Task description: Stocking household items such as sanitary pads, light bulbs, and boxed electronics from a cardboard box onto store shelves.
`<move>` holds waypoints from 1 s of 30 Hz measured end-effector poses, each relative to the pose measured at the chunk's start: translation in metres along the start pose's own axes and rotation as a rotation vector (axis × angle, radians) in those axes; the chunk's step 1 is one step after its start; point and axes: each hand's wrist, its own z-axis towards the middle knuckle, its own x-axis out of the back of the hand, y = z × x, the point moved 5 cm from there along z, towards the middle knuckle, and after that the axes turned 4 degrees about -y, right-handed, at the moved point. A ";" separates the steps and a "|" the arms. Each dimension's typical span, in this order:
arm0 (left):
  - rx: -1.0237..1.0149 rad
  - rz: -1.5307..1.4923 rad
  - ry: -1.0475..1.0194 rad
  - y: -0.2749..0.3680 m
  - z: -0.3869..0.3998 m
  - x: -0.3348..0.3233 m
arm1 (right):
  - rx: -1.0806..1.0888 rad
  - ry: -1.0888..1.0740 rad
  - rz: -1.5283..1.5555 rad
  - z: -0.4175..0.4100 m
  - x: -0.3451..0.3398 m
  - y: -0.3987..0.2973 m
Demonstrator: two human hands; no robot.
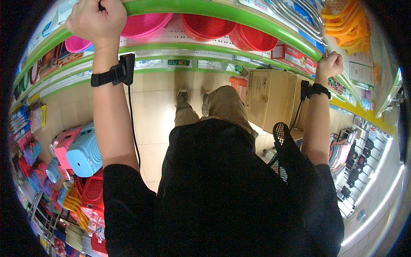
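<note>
Both of my arms reach forward to a store shelf with a green front edge. My left hand, its fingers curled, is at the shelf edge at the upper left; whether anything is inside it cannot be seen. Further right, my right hand is also curled, by the right part of that edge, below coiled metal hoses. A pink plastic basin and red plastic basins sit on the level below, between my hands. Each wrist wears a black strap with a cabled device.
A cardboard box stands on the floor right of my legs. Orange plastic hangers hang at the upper right. Blue and pink plastic stools and red baskets lie to the left. Red boxes sit on the lower shelf.
</note>
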 end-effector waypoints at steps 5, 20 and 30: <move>0.064 -0.087 0.036 0.024 0.013 0.011 | -0.008 0.013 0.027 -0.002 0.000 -0.007; 0.201 -0.131 -0.054 0.040 0.008 0.020 | 0.008 0.084 -0.003 -0.003 0.000 -0.011; 0.070 -0.060 0.014 0.008 0.003 0.004 | -0.054 0.038 -0.006 -0.003 0.000 -0.001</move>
